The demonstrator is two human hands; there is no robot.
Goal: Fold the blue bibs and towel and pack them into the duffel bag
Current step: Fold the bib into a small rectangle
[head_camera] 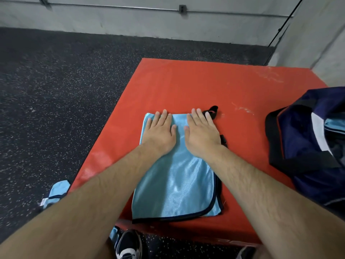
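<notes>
A speckled dark floor (56, 90) is spreading away to the left of the hands, and a red tabletop (186, 85) is serving as the folding surface beneath and ahead of them. A navy duffel bag (302, 139) is lying open well to the right of the right hand, with pale blue fabric (334, 124) showing in its mouth. A folded blue bib (177, 184) is being pressed flat directly under both hands, its dark-trimmed edges running back toward the person. The left hand (160, 131) and the right hand (202, 133) are being held palm down, fingers straight, side by side with the thumbs nearly meeting; nothing is being gripped.

The step in hand is being judged as the smoothing of the fold. It is being done well if pressure is being spread outward from between the thumbs, so that air is being driven out of the slippery fabric and the layers are being stopped from sliding. The edge below the right hand, where the trim is showing unevenly, is probably needing to be squared first. A second blue bib (56, 193) is lying crumpled on the floor, well left of the left hand. A black strap (212, 110) is lying just beyond the right hand and is best being kept out of the fold.
</notes>
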